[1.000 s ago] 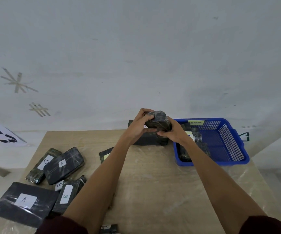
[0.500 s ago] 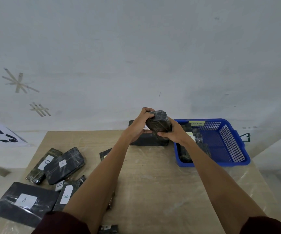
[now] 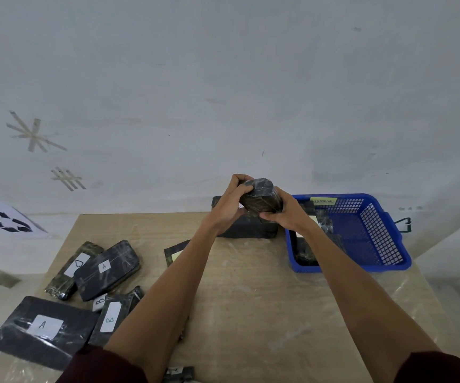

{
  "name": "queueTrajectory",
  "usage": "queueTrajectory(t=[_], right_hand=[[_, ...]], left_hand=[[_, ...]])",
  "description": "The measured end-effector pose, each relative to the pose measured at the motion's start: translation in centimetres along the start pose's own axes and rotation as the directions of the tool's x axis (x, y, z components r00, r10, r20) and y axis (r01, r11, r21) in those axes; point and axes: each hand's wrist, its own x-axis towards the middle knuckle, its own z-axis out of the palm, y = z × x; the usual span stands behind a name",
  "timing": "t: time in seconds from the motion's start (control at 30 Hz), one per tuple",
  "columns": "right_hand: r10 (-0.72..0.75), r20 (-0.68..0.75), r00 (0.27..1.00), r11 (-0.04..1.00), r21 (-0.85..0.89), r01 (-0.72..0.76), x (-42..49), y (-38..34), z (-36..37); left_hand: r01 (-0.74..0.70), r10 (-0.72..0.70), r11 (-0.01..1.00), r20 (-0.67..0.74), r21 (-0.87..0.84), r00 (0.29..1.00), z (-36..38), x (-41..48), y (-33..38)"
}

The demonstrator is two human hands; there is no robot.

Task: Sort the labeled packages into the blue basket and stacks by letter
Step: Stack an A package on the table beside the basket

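— Seen from the head, what is the room like?
— A pale wooden table (image 3: 250,299) under crinkled clear film stands against a plain grey-white wall (image 3: 223,78). Strips of tape (image 3: 34,134) are stuck on the wall. A sheet (image 3: 5,219) printed with a recycling sign lies far left.
— And the packages?
— They are flat and dark, wrapped in shiny film, with white paper labels. Near left lie a large A package (image 3: 41,330), a B package (image 3: 111,316), and a smaller A package (image 3: 107,269) partly over a D package (image 3: 71,268).
— The hands?
— The left hand (image 3: 227,208) and right hand (image 3: 288,215) both grip one chunky package (image 3: 262,194), fingers curled round its sides. It is over a dark block (image 3: 248,229) at the far edge, though I cannot tell if it touches. Just right sits the blue basket (image 3: 383,244), mesh plastic with a yellow tag and dark packages inside.
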Motion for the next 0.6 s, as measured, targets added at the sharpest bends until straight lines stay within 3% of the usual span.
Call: queueTrajectory(t=[0.13,0.27,0.43,0.6], right_hand=[[0.013,0.004,1.0,1.0,-0.019,-0.013,-0.4,0.0,0.1],[-0.001,0.028,1.0,0.981,-0.192,0.007,-0.7,0.6,0.0],[-0.032,-0.089,0.995,0.943,-0.332,0.0,-0.8,0.6,-0.3],[-0.054,-0.172,0.984,0.998,-0.052,0.046,-1.5,-0.5,-0.6]], left_hand=[[-0.003,0.002,0.999,0.005,0.037,1.0,-0.1,0.1,-0.1],[0.073,-0.07,0.996,-0.054,0.049,0.996,-0.7,0.0,-0.5],[0.155,-0.13,0.979,-0.18,0.134,0.975,-1.5,-0.2,-1.1],[0.18,-0.176,0.984,-0.266,-0.011,0.948,-2.6,0.2,-2.1]])
